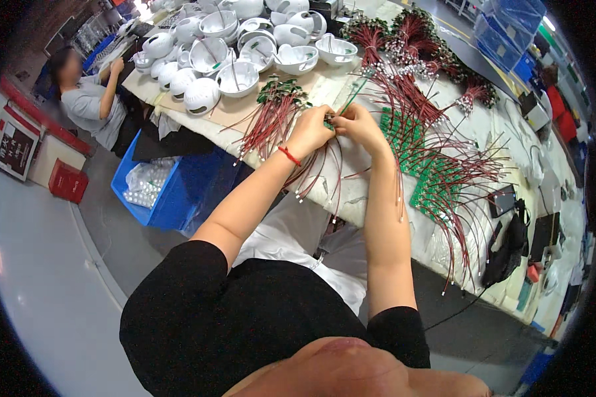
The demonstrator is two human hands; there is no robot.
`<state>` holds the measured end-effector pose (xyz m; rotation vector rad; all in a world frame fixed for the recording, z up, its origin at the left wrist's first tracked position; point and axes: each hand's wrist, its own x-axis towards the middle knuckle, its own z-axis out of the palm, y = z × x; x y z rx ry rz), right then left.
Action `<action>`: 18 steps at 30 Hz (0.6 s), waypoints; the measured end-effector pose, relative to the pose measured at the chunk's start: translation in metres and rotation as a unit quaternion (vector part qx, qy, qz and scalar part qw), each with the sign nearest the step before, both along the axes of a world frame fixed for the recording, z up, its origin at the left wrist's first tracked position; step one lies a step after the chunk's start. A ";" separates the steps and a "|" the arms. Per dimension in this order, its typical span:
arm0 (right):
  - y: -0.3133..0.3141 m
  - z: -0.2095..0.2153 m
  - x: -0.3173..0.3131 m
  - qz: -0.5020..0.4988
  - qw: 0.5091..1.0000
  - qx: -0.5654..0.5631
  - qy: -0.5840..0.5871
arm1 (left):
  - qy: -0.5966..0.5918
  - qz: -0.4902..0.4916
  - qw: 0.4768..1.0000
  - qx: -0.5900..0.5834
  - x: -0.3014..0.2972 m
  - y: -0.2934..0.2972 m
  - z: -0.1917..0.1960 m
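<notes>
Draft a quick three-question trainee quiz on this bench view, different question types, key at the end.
1. Multiple choice: which lie just to the right of the right hand?
A) white shells
B) green circuit boards
C) the bin with a plastic bag

2. True or false: a red band circles the wrist of the left hand.

3. Fill in: the short-sleeved shirt worn by the person at work is ____.

Key: 1. B; 2. True; 3. black
</notes>
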<state>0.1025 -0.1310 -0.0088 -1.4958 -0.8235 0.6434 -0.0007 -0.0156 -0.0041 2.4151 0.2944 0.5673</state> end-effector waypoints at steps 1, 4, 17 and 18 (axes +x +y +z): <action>-0.001 0.004 -0.001 0.005 1.000 0.004 0.024 | -0.012 -0.006 1.000 -0.013 0.001 0.002 -0.002; -0.007 0.014 -0.002 0.009 0.998 0.016 0.060 | -0.013 -0.009 0.995 -0.098 -0.001 0.005 0.003; 0.005 0.014 -0.013 -0.019 0.987 0.116 0.113 | 0.016 -0.125 0.894 -0.429 -0.001 0.084 0.073; 0.006 0.014 -0.013 -0.029 0.988 0.108 0.108 | 0.019 -0.125 0.919 -0.374 0.003 0.089 0.072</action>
